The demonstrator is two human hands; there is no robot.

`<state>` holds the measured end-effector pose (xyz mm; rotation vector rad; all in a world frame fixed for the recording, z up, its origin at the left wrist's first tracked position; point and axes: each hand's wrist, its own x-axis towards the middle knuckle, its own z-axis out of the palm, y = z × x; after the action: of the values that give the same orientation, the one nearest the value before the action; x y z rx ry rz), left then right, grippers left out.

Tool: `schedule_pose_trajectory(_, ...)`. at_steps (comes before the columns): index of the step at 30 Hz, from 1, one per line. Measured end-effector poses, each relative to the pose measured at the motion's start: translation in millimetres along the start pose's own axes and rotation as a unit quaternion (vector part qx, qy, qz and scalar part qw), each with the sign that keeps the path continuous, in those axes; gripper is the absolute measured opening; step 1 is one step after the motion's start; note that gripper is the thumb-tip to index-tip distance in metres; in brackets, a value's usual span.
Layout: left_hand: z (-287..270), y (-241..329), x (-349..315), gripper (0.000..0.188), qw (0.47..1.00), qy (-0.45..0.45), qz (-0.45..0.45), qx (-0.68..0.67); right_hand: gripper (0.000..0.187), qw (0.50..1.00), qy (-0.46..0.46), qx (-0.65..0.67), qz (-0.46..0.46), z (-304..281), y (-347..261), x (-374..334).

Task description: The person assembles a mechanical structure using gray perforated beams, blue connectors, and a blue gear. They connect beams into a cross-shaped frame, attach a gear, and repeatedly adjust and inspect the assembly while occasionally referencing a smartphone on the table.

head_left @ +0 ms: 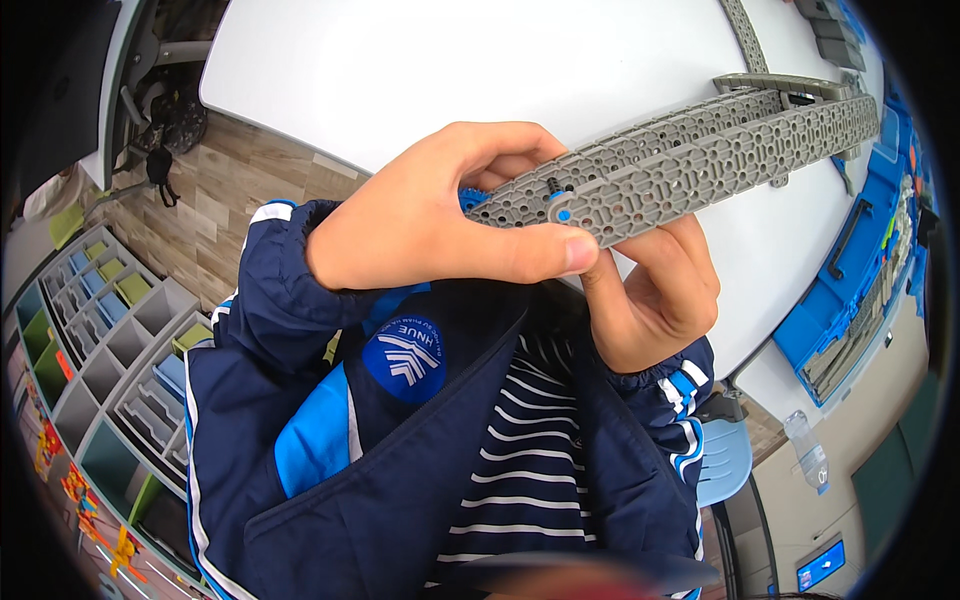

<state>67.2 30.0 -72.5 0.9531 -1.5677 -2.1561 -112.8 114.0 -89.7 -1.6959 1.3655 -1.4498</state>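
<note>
A long frame of grey perforated plastic construction beams (720,165) reaches from my hands toward the far right, over the white table. My left hand (425,215) is closed around its near end, thumb along the lower edge and fingers behind. Just beyond that thumb, a blue pin (564,215) sits in the rounded end of the front beam. A short black shaft (557,186) shows between the two beams. Partly hidden by my left fingers is a blue toothed piece (472,200). My right hand (655,290) grips the beam frame from below, its fingers curled and fingertips partly hidden.
The white table (350,75) spreads behind the frame. Another grey beam (744,35) joins at the far end. On the right lie a blue tray (800,325) of parts, a clear bottle (805,450) and a phone (821,565). Storage bins (110,350) stand left; a blue chair (725,460) is lower right.
</note>
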Motion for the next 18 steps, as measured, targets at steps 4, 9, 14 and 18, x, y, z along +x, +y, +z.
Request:
schedule_pose_trajectory(4,-2.2,1.0,-0.3,0.049,1.0,-0.013,-0.016,-0.015,0.022,0.995,-0.016,0.071,0.065,-1.7,-2.4,0.8)
schedule_pose_trajectory(9,-5.3,11.0,-1.5,0.049,0.996,-0.04,-0.061,-0.057,0.018,0.943,0.032,0.205,0.261,-34.0,-13.3,11.0)
schedule_pose_trajectory(14,-2.2,18.5,0.6,0.068,0.993,-0.049,-0.103,-0.042,0.011,0.957,0.239,-0.135,0.092,-107.3,-5.5,52.8)
schedule_pose_trajectory(18,-0.4,16.6,-0.7,0.081,0.993,-0.043,-0.108,-0.02,0.031,0.975,0.163,-0.057,0.141,-146.8,15.9,91.8)
